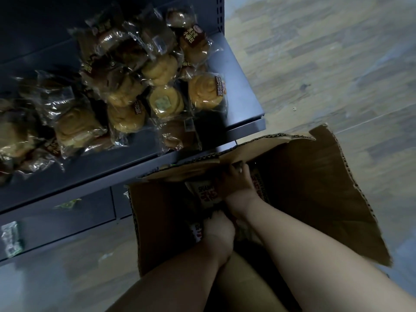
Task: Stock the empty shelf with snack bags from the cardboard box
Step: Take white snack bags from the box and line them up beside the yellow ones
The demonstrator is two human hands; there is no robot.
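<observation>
The picture is dim and blurred, and much is hidden. The left hand [219, 230] reaches down into the box [315, 188]. Its fingertips are buried among the contents, so I cannot tell whether it holds anything. The right hand [238, 185] is deeper in, near the far flap, its fingers curled over the top of a bag [206, 195] with red and white print. The lower part of that bag is out of sight. A second bag [195, 233] with the same print shows just beside the left hand, and the rest of the box's inside is too dark to read.

There is one box, two hands and two bags visible inside. On the shelf [236, 86] lies a loose heap of bun bags [164, 102], well over a dozen. They overlap too much for an exact count, and the heap is cut off at the left edge.

The box stands on the floor [315, 64], touching the shelf's front corner. On the lower shelf [67, 221] lie one green-white packet [11, 239] and a small green scrap [67, 203].
</observation>
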